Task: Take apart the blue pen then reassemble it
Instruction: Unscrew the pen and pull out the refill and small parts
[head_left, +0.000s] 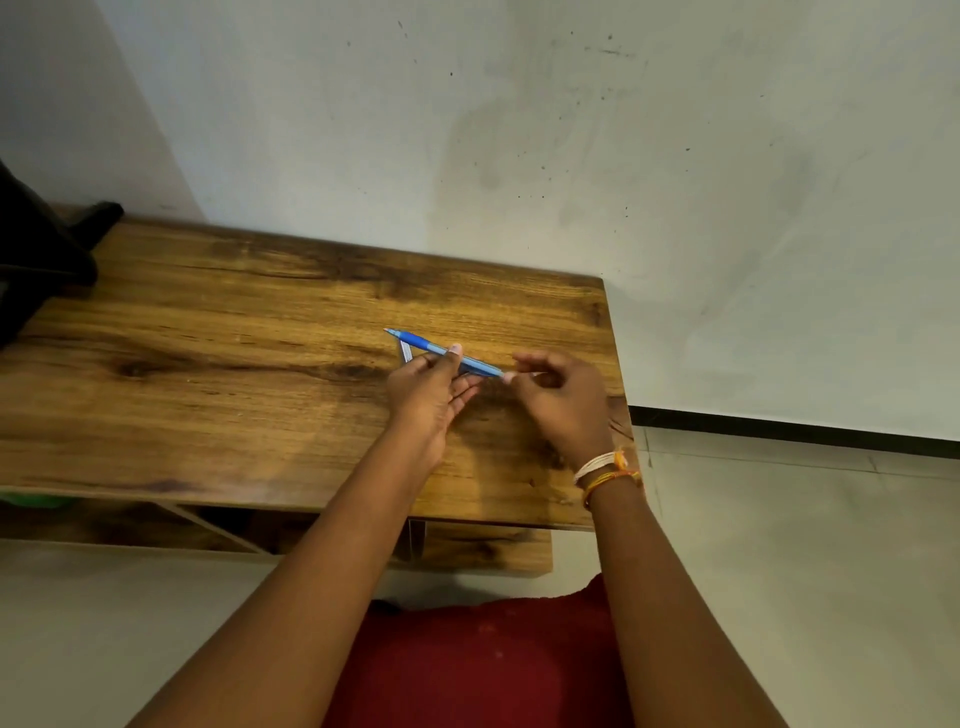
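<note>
The blue pen (423, 344) hangs a little above the wooden table (249, 364), tip pointing up-left. My left hand (431, 389) grips its barrel near the middle, thumb on top. My right hand (563, 400) pinches the pen's rear end between thumb and fingertips. A small grey piece (404, 351), possibly another pen part, shows just under the pen by my left fingers; what it is I cannot tell.
A black bag (41, 244) sits at the table's far left corner. The table's right edge (621, 395) lies close to my right hand, with tiled floor beyond. A white wall stands behind. A lower shelf (483, 551) runs under the tabletop.
</note>
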